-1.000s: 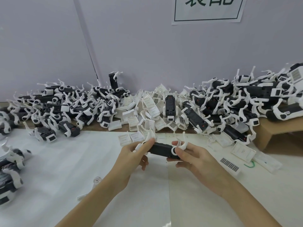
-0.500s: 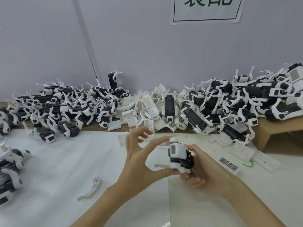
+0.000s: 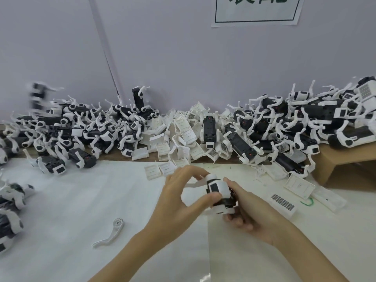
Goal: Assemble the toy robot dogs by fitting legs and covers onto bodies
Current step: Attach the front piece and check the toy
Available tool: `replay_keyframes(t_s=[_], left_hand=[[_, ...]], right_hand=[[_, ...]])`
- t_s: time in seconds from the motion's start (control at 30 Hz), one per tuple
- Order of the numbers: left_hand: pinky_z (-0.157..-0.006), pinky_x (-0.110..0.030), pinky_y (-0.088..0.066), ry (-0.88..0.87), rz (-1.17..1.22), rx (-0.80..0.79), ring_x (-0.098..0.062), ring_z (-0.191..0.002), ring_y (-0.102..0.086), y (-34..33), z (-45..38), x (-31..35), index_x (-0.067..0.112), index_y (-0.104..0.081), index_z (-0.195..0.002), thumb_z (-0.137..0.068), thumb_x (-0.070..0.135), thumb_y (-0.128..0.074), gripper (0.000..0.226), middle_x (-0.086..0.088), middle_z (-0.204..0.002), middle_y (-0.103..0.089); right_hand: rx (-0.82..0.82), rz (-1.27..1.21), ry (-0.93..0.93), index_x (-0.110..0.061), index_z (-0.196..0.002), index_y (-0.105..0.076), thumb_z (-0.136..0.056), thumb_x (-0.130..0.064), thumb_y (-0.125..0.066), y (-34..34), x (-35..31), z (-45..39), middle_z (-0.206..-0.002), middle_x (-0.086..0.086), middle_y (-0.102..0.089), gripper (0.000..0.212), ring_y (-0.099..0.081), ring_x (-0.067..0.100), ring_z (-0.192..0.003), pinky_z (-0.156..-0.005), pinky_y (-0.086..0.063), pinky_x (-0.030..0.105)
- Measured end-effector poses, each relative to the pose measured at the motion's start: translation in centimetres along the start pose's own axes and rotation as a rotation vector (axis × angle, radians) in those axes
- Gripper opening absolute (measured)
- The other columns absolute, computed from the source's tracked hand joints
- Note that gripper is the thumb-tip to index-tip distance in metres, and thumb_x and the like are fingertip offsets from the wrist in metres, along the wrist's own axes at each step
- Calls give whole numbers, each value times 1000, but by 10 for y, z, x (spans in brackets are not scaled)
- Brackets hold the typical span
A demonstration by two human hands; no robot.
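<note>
Head view has my right hand (image 3: 247,210) cradling the toy dog body (image 3: 220,195) from below, fingers curled round it, held above the white surface near its middle. My left hand (image 3: 183,197) pinches the head end, thumb under and fingers over the white leg (image 3: 196,183) at the shoulder. I would keep the body steady in the right hand and press the leg straight onto its socket, not twisting. A loose leg (image 3: 110,233) lies on the surface toward the near-left, likely next.
</note>
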State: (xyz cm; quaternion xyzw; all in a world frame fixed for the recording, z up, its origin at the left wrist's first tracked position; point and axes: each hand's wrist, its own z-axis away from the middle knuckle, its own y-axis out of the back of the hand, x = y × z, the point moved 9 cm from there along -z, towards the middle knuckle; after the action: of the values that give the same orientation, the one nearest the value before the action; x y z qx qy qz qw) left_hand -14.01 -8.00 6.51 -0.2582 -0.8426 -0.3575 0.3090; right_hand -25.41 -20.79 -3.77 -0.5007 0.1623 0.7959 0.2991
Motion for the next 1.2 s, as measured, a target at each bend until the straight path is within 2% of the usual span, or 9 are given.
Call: replay_keyframes(t_s=[0.2,0.3,0.53,0.63,0.7,0.8,0.93,1.07,1.2], left_hand=[[-88,-8,-41,166,89,-50,-1,-106,-64,1,-4,-34,48,-57,-131,-95,69,-43,44,29,-105,-68],[-83,-13,-44,164,-6,-114,-4,-100,-66,-6,0,-46,51,-50,-129,-87,72,-60,48,25,-103,-71],[-63,-27,-53,471,190,276,-10,-61,-62,30,3,-94,27,-62,-99,-70,76,-67,57,14,-71,-69],[-55,-32,-49,503,352,439,-14,-57,-54,48,3,-105,13,-65,-106,-80,71,-66,64,7,-65,-59],[-57,-37,-46,515,443,529,-14,-58,-52,58,4,-111,6,-65,-112,-90,61,-65,60,0,-69,-57],[-57,-35,-44,553,502,620,-15,-57,-49,70,7,-120,7,-64,-108,-100,53,-65,47,-6,-75,-54],[-61,-34,-44,647,575,670,-15,-52,-49,75,10,-130,9,-63,-100,-101,52,-64,43,-7,-76,-54],[-62,-33,-46,701,588,665,-16,-48,-49,76,10,-135,19,-51,-79,-98,55,-65,43,-7,-75,-55],[-62,-33,-49,703,585,547,-18,-51,-52,70,3,-133,14,-62,-95,-99,52,-66,39,-5,-72,-58]], right_hand=[[28,132,-30,-15,-77,-75,-89,-83,-45,6,2,1,-61,6,-58,75,-38,13,-39,-34,-22,19],[4,150,-15,-14,-81,-77,-88,-85,-43,1,0,2,-61,7,-57,79,-41,13,-40,-36,-25,19],[184,-150,202,-3,-106,-71,-110,-39,-46,9,-16,-20,-62,12,-62,44,-54,20,-44,-45,-32,26],[338,163,431,-13,-104,-68,-108,-13,-49,6,-43,-31,-79,11,-70,19,-69,24,-56,-42,-40,25],[347,475,586,-29,-105,-70,-104,-8,-54,-14,-66,-43,-96,2,-68,26,-70,12,-73,-57,-49,18],[262,815,648,-36,-128,-67,-100,-25,-66,-53,-82,-71,-111,-1,-56,30,-60,11,-97,-90,-49,22],[379,1004,643,-27,-126,-68,-97,-41,-68,-77,-90,-99,-110,4,-51,32,-48,26,-113,-93,-40,33],[485,872,671,-18,-113,-70,-98,-31,-66,-73,-89,-91,-111,4,-54,20,-54,26,-111,-85,-38,28],[490,531,665,-18,-133,-53,-88,-15,-77,-34,-84,-64,-119,-2,-59,51,-62,16,-104,-86,-49,25]])
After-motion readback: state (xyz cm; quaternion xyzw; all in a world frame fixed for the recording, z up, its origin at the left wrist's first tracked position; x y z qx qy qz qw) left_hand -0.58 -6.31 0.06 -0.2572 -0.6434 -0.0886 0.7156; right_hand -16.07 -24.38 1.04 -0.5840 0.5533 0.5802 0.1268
